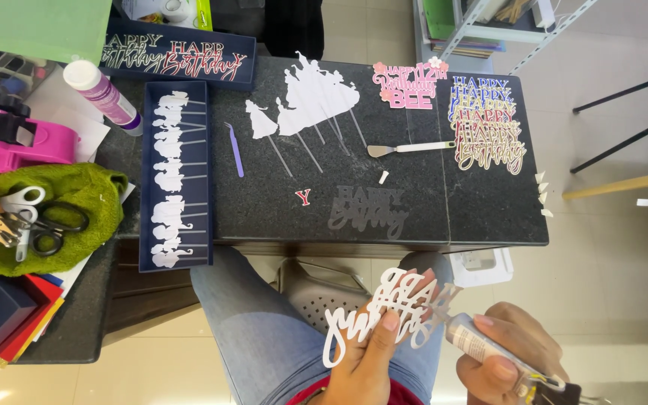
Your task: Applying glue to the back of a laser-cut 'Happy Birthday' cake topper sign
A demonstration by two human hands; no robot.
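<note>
Your left hand (365, 356): grip clamped on white lettering cutout (388, 311), held over your lap, below black counter (481, 210) edge. Your right hand (508, 352): grip closed around glue tube (478, 346), nozzle touching cutout's right edge.

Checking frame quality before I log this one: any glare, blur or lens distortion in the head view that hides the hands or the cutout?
Head view: even indoor light, soft shadows; mild sheen on the floor tiles, none on the black table. Wide-lens bending shows at the edges. The left hand and white cutout are sharp; the right hand with its glue tube is cropped by the bottom edge.
</note>
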